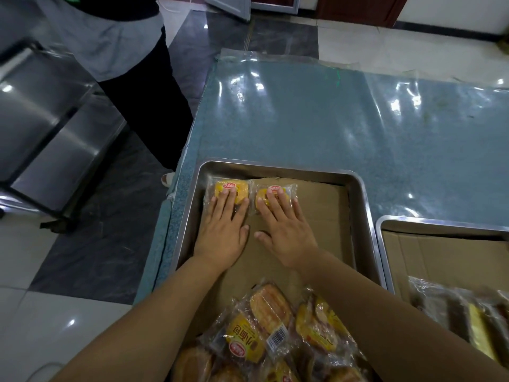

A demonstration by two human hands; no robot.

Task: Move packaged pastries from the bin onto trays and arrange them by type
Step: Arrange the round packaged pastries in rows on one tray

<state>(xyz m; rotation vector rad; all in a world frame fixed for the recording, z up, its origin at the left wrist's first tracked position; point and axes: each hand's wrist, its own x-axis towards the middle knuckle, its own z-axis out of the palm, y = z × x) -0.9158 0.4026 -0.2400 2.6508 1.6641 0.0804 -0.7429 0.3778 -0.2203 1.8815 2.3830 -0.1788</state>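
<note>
A steel tray [360, 199] lined with cardboard lies on the counter. Two yellow packaged pastries sit side by side at its far left corner. My left hand [224, 227] presses flat on the left pastry [220, 187] with straight fingers. My right hand [283, 230] lies flat on the right pastry [263, 195] the same way. A heap of packaged pastries [272, 334] in clear and yellow wrappers fills the near edge of the view between my forearms.
A second steel tray [385, 224] lined with cardboard stands at the right, with darker wrapped pastries [468, 312] near it. The blue counter [330, 119] is covered in clear plastic. Another person [132, 73] stands at the left beside a steel rack [49, 128].
</note>
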